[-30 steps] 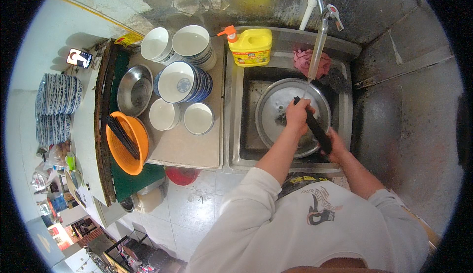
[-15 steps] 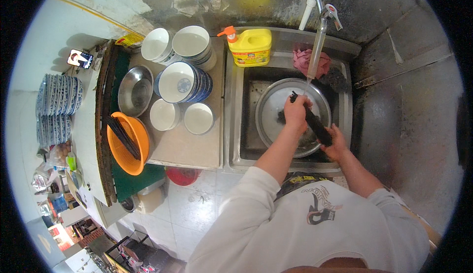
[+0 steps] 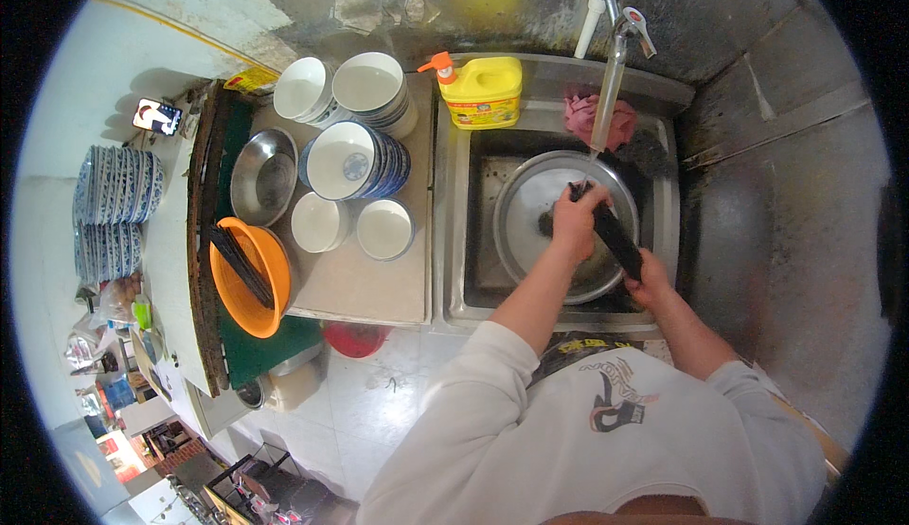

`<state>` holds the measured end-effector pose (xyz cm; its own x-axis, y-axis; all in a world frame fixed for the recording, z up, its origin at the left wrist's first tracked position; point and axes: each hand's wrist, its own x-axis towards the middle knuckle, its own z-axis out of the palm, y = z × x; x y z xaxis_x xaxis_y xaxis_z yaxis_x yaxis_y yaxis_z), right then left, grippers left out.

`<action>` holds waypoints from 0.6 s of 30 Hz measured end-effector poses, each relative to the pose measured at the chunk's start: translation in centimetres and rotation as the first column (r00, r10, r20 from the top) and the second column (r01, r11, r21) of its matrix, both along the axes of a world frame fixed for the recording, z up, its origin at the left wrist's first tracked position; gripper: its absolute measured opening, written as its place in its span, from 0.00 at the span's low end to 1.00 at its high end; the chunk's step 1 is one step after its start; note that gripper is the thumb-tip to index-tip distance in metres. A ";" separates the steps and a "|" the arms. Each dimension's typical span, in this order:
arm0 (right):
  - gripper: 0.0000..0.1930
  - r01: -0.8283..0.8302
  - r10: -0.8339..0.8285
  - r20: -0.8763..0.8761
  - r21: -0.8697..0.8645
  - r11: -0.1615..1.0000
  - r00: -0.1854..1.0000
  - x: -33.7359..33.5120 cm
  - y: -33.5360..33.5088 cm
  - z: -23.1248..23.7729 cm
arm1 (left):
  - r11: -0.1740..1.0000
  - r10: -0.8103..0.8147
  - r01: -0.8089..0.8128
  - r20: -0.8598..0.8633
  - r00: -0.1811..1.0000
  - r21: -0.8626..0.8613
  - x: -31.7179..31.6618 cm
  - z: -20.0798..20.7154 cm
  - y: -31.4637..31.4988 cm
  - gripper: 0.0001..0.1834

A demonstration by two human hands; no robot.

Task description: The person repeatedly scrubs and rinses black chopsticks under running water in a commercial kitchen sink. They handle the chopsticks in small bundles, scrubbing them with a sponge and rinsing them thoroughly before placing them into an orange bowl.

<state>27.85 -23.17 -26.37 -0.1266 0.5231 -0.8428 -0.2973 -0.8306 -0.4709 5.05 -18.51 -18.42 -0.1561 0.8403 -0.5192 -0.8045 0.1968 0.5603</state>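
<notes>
A large round metal basin (image 3: pixel 530 205) sits in the steel sink (image 3: pixel 464 241). Over it I hold a bundle of dark chopsticks (image 3: pixel 615 236), slanting from upper left to lower right. My left hand (image 3: pixel 578 225) is closed around the bundle's upper part, inside the basin. My right hand (image 3: pixel 649 274) grips its lower end near the basin's front rim. A thin stream of water falls from the tap (image 3: pixel 611 42) toward the bundle's far end.
A yellow detergent bottle (image 3: pixel 483 89) and a pink cloth (image 3: pixel 592 118) lie behind the sink. On the counter to the left stand stacked white bowls (image 3: pixel 355 160), a metal bowl (image 3: pixel 263 175) and an orange colander (image 3: pixel 248 274) holding dark chopsticks. Plates (image 3: pixel 109 203) are stacked far left.
My left hand has slid slightly along the chopsticks toward the far end and the bundle has shifted a little; my right hand stays at the near end.
</notes>
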 end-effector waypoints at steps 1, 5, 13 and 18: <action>0.16 0.014 -0.006 0.124 -0.063 0.998 0.992 -1.1 0.0 0.8 | 0.999 -0.029 0.030 -0.043 0.999 0.042 0.1 -0.2 -0.1 0.08; 0.16 -0.126 0.150 0.136 -0.166 0.978 0.979 -3.2 -0.5 4.2 | 0.994 -0.105 0.103 -0.056 0.993 -0.039 -0.5 -0.7 0.2 0.10; 0.19 -0.016 0.017 0.102 -0.014 1.000 0.995 0.2 0.0 -1.0 | 1.000 0.000 0.000 0.023 1.000 -0.009 0.3 0.7 0.6 0.09; 0.17 -0.220 0.221 -0.001 -0.105 0.970 0.975 -3.6 -0.6 4.6 | 0.994 -0.067 0.060 -0.071 0.995 -0.090 -1.0 -0.8 0.9 0.11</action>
